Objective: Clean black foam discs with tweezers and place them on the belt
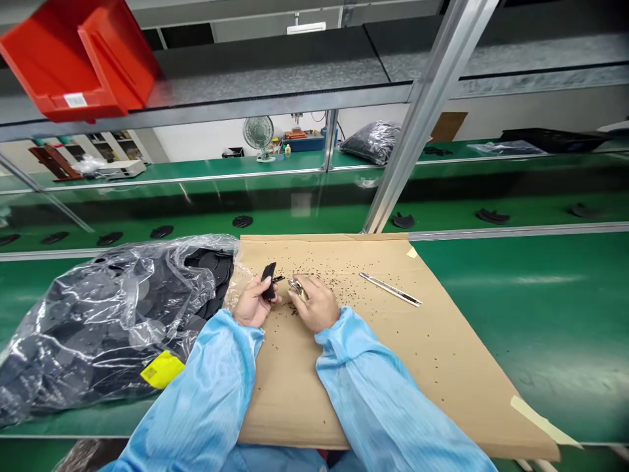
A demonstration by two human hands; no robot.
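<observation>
My left hand is closed on a black plastic part, held upright above the cardboard sheet. Closed around a pair of nippers is my right hand; the metal jaws point left, close to the black part, and the handles are mostly hidden by the fingers. I cannot tell whether the jaws touch the part. Many tiny black bits lie scattered on the cardboard around both hands. A slim utility knife rests on the cardboard to the right.
A clear plastic bag full of black discs stands at left, with a yellow label. Beyond it, black pieces lie spaced along a green conveyor. A metal post rises behind the cardboard. A red bin sits overhead.
</observation>
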